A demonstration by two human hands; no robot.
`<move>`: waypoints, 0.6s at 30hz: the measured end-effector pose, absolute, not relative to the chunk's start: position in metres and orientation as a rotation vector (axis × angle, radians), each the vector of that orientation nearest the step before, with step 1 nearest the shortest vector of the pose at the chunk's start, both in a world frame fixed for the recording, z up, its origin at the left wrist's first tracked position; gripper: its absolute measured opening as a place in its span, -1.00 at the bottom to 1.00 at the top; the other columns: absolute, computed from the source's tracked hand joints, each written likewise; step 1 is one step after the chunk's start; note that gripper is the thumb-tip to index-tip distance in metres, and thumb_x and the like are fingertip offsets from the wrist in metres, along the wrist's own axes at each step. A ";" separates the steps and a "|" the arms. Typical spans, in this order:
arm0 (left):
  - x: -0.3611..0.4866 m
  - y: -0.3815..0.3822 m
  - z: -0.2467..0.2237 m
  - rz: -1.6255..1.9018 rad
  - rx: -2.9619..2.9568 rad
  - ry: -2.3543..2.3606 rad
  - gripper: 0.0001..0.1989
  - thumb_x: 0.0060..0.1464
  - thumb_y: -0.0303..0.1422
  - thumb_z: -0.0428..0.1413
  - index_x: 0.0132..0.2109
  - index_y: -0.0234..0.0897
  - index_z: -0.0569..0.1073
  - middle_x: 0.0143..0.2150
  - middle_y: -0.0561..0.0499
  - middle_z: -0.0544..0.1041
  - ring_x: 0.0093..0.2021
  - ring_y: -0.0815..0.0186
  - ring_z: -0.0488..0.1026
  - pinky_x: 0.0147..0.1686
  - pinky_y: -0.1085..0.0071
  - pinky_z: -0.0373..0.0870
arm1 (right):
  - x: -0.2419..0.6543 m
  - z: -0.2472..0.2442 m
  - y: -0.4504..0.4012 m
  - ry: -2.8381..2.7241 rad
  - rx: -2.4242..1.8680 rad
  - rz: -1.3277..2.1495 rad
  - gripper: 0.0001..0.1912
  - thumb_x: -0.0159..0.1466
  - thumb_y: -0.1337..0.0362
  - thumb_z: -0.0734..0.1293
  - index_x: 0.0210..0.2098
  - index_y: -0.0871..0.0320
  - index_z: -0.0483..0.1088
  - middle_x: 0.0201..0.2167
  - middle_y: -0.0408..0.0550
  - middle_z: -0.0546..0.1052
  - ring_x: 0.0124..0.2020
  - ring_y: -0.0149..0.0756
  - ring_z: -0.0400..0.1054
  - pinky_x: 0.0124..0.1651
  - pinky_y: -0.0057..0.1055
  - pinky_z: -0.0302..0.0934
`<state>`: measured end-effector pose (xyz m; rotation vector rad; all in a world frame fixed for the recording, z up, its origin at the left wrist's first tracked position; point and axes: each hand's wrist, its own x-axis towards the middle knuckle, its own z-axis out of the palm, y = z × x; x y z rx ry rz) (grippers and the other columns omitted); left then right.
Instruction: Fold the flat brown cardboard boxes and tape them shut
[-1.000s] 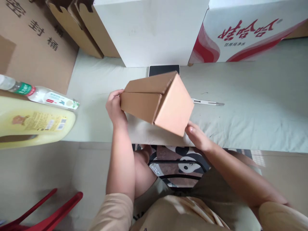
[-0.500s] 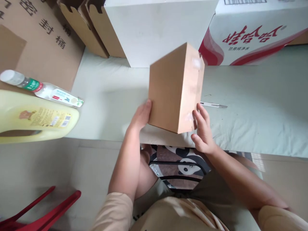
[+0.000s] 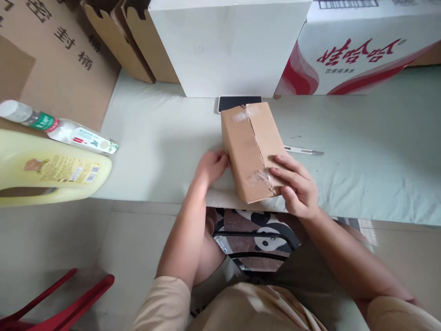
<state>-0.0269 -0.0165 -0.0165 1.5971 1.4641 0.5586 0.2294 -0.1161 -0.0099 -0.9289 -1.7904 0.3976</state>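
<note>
A small brown cardboard box [image 3: 246, 151] is between my hands over the near part of the table, its taped seam facing up. Worn clear tape crosses the seam at both ends. My left hand [image 3: 212, 166] is at the box's left side with its fingers curled against it, the tips partly hidden. My right hand [image 3: 298, 186] grips the near right corner, fingers lying over the top face. Just right of the box is a slim, light-coloured knife-like tool [image 3: 305, 150], its left end hidden. A dark-screened phone [image 3: 239, 103] lies behind the box.
At the back stand a white box [image 3: 227, 50], a red-and-white printed carton [image 3: 358, 59] and open cardboard holders [image 3: 148, 46]. On the left are a large carton [image 3: 69, 82], a clear bottle [image 3: 65, 128] and a yellow jug [image 3: 55, 165]. A pale green cloth [image 3: 372, 161] covers the table.
The cardboard box has been turned and lowered, so its taped seam now faces up. The phone behind it has come into sight. Both hands have shifted along with the box.
</note>
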 end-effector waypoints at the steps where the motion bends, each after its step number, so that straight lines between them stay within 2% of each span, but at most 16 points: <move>1: -0.028 -0.013 -0.018 0.740 1.586 1.490 -0.63 0.31 -0.03 -0.02 -0.15 -0.17 0.54 -0.20 -0.09 0.67 -0.10 0.06 0.62 -0.03 0.12 0.53 | 0.229 -0.008 -0.116 -1.799 -0.937 0.426 -0.53 0.43 0.15 0.29 0.30 -0.16 0.50 0.31 -0.02 0.54 0.35 0.10 0.45 0.45 0.28 0.30; 4: -0.030 -0.007 -0.022 1.338 1.596 1.356 -0.43 0.27 0.20 -0.01 0.14 -0.10 0.43 0.16 -0.14 0.60 0.18 0.07 0.56 0.15 0.14 0.50 | 0.231 -0.004 -0.118 -1.834 -0.927 0.542 -0.57 0.43 0.14 0.32 0.25 -0.15 0.54 0.29 0.00 0.56 0.32 0.07 0.48 0.45 0.22 0.33; 7: -0.026 -0.008 -0.027 1.455 1.667 1.166 -0.33 0.18 0.29 0.07 0.20 -0.06 0.40 0.23 -0.13 0.55 0.24 0.03 0.54 0.19 0.12 0.49 | 0.229 0.000 -0.118 -1.860 -0.846 0.639 -0.58 0.42 0.23 0.33 0.23 -0.13 0.56 0.24 0.01 0.60 0.25 0.02 0.54 0.46 0.16 0.32; 10: -0.017 -0.014 -0.030 1.427 1.568 1.170 -0.44 0.25 0.20 0.03 0.17 -0.05 0.37 0.15 -0.11 0.57 0.10 0.04 0.59 0.05 0.13 0.55 | 0.225 0.000 -0.117 -1.836 -0.817 0.658 -0.60 0.42 0.25 0.32 0.20 -0.13 0.58 0.19 -0.01 0.63 0.22 0.00 0.57 0.47 0.17 0.31; 13: -0.010 -0.019 -0.029 1.428 1.475 1.198 -0.58 0.28 0.03 -0.03 0.14 -0.05 0.35 0.11 -0.08 0.57 0.03 0.07 0.59 -0.04 0.15 0.55 | 0.222 -0.003 -0.115 -1.837 -0.792 0.634 -0.58 0.42 0.25 0.31 0.21 -0.13 0.57 0.14 0.00 0.65 0.21 -0.02 0.57 0.47 0.16 0.30; 16: -0.009 -0.019 -0.026 1.435 1.441 1.200 -0.67 0.23 -0.15 -0.05 0.08 -0.06 0.36 0.08 -0.07 0.57 0.01 0.08 0.58 -0.04 0.12 0.55 | 0.220 -0.004 -0.114 -1.853 -0.771 0.596 -0.56 0.42 0.25 0.30 0.25 -0.12 0.54 0.13 0.00 0.65 0.19 -0.04 0.57 0.46 0.16 0.31; 18: -0.011 -0.018 -0.025 1.428 1.507 1.223 -0.70 0.21 -0.20 -0.06 0.05 -0.07 0.37 0.09 -0.08 0.55 0.07 0.06 0.55 0.03 0.09 0.53 | 0.219 -0.003 -0.114 -1.865 -0.769 0.570 -0.57 0.44 0.21 0.27 0.24 -0.13 0.55 0.12 -0.02 0.64 0.16 -0.04 0.58 0.44 0.17 0.32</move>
